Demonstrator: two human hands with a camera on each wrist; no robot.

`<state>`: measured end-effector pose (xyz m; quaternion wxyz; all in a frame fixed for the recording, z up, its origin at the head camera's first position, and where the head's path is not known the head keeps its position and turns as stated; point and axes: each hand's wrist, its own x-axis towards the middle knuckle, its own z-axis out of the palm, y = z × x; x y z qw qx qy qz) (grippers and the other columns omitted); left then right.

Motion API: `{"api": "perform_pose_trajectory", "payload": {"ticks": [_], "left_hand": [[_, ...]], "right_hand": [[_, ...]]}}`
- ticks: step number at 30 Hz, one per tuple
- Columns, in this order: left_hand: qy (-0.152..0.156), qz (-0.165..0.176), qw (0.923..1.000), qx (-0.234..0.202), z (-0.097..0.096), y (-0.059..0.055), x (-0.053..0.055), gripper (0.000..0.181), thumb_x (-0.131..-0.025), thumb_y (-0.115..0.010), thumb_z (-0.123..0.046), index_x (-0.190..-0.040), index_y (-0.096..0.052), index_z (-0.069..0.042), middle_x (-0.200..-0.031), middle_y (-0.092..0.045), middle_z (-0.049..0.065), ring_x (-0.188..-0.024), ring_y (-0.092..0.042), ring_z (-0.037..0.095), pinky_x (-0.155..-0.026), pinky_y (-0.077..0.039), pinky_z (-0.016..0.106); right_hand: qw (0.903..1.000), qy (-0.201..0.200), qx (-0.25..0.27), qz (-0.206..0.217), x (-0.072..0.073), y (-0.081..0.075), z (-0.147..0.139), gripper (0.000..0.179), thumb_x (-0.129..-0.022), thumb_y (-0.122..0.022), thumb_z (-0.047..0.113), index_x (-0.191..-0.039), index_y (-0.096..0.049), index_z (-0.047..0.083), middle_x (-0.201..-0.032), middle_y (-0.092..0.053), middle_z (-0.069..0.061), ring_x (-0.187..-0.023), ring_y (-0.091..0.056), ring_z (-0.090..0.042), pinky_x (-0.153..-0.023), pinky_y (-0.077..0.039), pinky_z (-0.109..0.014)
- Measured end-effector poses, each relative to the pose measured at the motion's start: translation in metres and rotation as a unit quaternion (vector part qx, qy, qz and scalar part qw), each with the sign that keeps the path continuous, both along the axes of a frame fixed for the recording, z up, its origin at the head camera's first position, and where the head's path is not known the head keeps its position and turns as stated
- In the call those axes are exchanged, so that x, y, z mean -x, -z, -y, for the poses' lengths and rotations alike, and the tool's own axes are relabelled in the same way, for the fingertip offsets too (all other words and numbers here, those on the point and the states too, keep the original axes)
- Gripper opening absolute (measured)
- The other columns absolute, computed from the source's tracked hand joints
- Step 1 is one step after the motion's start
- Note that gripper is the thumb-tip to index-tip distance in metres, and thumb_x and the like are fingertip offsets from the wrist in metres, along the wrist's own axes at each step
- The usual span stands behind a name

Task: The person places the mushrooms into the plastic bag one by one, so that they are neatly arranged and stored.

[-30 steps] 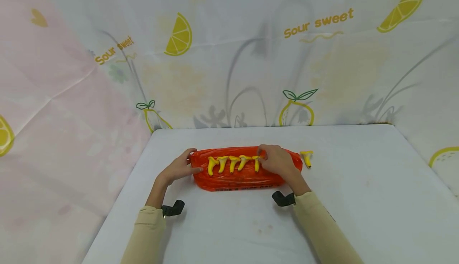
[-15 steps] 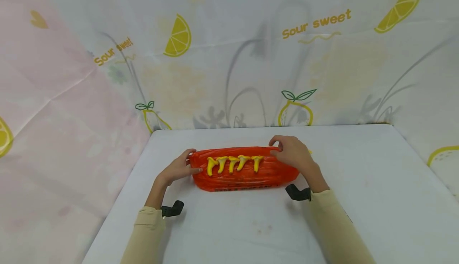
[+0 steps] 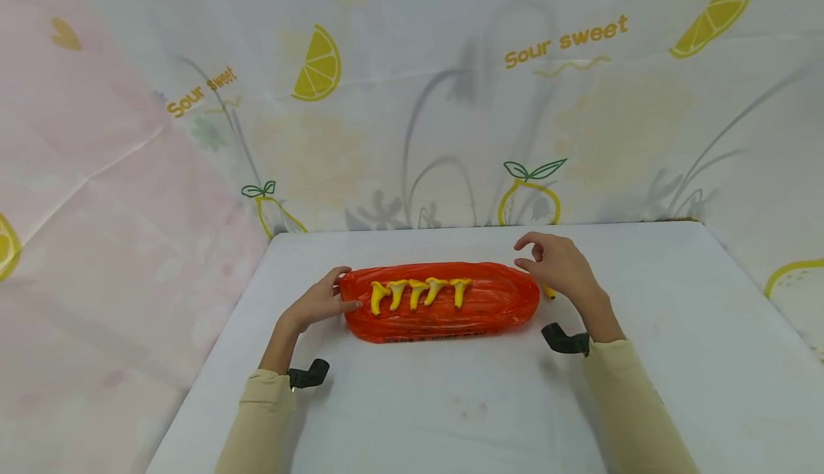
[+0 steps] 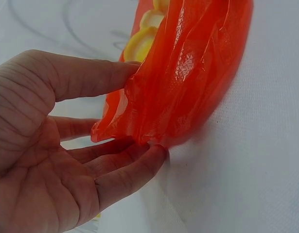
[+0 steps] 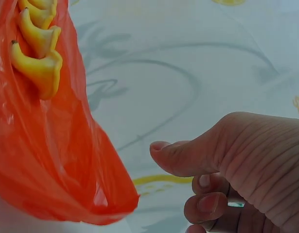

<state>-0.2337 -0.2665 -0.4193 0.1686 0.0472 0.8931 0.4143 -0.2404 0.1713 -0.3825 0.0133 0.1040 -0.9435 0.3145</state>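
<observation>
A red plastic bag [image 3: 496, 306] lies flat and long on the white table, with a row of several small yellow trumpet-shaped mushrooms [image 3: 416, 292] on top. My left hand [image 3: 318, 301] grips the bag's left end; in the left wrist view the thumb [image 4: 100, 77] is on top and the fingers are below its crumpled edge. Past the bag's right end hovers my right hand [image 3: 561, 265], thumb and forefinger apart, holding nothing. Another yellow mushroom [image 3: 549, 292] shows only its stem end beside that hand, the rest hidden behind it. The right wrist view shows the bag's tapered corner near the thumb.
The white table [image 3: 425, 402] ends at a back edge against a hanging cloth [image 3: 386, 138] printed with lemons and words. A pink part of the cloth [image 3: 129, 259] hangs at the left. Dark camera mounts sit on both wrists.
My right hand has left the rightmost mushroom of the row and moved right, past the bag's end, over the lone mushroom. My left hand stays at the bag's left end.
</observation>
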Motion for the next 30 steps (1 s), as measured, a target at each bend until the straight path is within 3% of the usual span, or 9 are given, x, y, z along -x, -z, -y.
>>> {"api": "perform_pose_trajectory", "payload": {"ticks": [11, 30], "left_hand": [[0.005, -0.003, 1.0, 0.003, -0.001, -0.001, 0.0, 0.077, -0.088, -0.072, -0.023, -0.149, -0.029, -0.005, -0.146, -0.042, 0.023, -0.133, -0.04, 0.043, -0.099, -0.045, 0.056], [-0.001, 0.002, 0.9999, 0.016, 0.001, 0.002, 0.002, 0.075, -0.088, -0.071, -0.024, -0.148, -0.03, -0.007, -0.147, -0.041, 0.021, -0.135, -0.037, 0.043, -0.101, -0.043, 0.057]], "right_hand": [[0.9999, 0.007, -0.001, -0.008, -0.001, 0.008, -0.02, 0.023, -0.09, -0.069, 0.015, -0.111, -0.066, 0.006, -0.074, -0.049, -0.006, -0.065, -0.043, -0.023, -0.052, -0.035, -0.031], [0.9993, 0.009, -0.01, 0.035, 0.001, 0.029, -0.044, 0.028, -0.087, -0.074, 0.016, -0.112, -0.068, 0.004, -0.077, -0.047, -0.007, -0.07, -0.043, -0.023, -0.055, -0.035, -0.031]]}}
